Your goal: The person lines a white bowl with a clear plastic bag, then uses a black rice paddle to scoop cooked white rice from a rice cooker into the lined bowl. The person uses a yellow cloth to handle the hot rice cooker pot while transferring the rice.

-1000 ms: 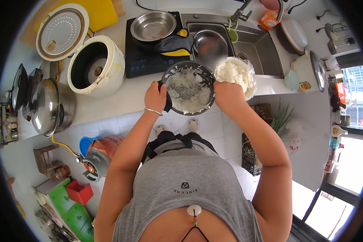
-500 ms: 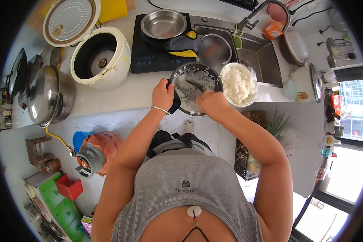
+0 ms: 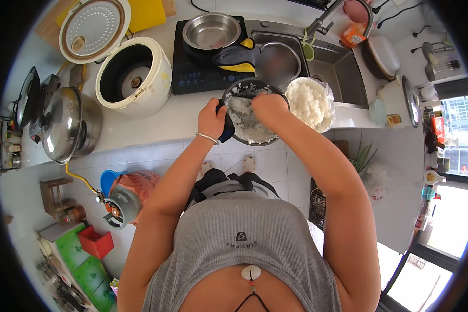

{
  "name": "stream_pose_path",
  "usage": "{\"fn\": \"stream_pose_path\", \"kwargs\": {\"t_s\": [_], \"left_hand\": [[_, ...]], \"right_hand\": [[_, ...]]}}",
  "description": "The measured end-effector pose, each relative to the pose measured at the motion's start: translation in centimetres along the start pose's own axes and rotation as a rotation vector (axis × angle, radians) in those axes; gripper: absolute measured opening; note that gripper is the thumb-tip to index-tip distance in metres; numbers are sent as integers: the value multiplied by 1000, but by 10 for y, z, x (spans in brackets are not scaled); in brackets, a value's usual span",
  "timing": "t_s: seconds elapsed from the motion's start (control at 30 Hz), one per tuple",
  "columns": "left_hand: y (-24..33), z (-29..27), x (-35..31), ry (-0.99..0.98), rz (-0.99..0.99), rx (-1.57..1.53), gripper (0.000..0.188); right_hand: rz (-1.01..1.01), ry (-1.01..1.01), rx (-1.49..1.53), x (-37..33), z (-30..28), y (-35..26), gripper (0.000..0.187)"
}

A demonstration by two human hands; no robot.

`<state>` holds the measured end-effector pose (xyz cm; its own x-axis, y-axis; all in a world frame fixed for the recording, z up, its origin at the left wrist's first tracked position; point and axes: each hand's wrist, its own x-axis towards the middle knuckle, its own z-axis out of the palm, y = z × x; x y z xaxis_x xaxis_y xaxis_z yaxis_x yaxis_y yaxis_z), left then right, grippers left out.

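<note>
A dark inner pot [image 3: 252,136] of a rice cooker is tilted toward me at the counter's front edge, with white rice stuck to its wall and bottom. My left hand [image 3: 211,120] is closed on the pot's left rim, with a dark cloth or mitt [image 3: 228,128] between palm and pot. My right hand [image 3: 269,109] reaches inside, closed on a dark paddle [image 3: 244,95], of which only a part shows. Right of the pot stands a bowl heaped with cooked rice [image 3: 309,104], plastic wrap showing at its edge.
The open rice cooker [image 3: 158,86] stands left on the counter. Behind the pot are an induction hob [image 3: 192,86] with a steel pan [image 3: 211,32], a grey-yellow mitt [image 3: 235,57] and the sink [image 3: 343,78]. A large lidded steel pot [image 3: 62,127] is far left; a gas cylinder [image 3: 122,208] stands below.
My right hand has moved up and deeper into the pot with the paddle, toward the far wall. My left hand keeps its hold on the rim. The whole view has shifted slightly.
</note>
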<state>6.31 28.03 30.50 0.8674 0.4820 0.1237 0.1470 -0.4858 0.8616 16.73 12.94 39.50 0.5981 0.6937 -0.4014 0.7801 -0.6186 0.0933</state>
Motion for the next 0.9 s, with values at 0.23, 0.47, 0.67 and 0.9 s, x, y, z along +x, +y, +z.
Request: {"fn": "stream_pose_path", "kwargs": {"t_s": [0.23,0.47,0.67,0.9], "left_hand": [[2,9,-6,119,-45,45,19],[8,11,-5,129,-112,66,23],[0,18,-2,165,-88,84,24],[4,23,-5,265,-121,-21,24]], "right_hand": [[-162,-129,-32,-33,-17,-9,20],[87,-89,-149,-18,-66,32,18],[3,-179,-268,7,-43,24,22],[68,-370,-149,18,-20,44,25]]}}
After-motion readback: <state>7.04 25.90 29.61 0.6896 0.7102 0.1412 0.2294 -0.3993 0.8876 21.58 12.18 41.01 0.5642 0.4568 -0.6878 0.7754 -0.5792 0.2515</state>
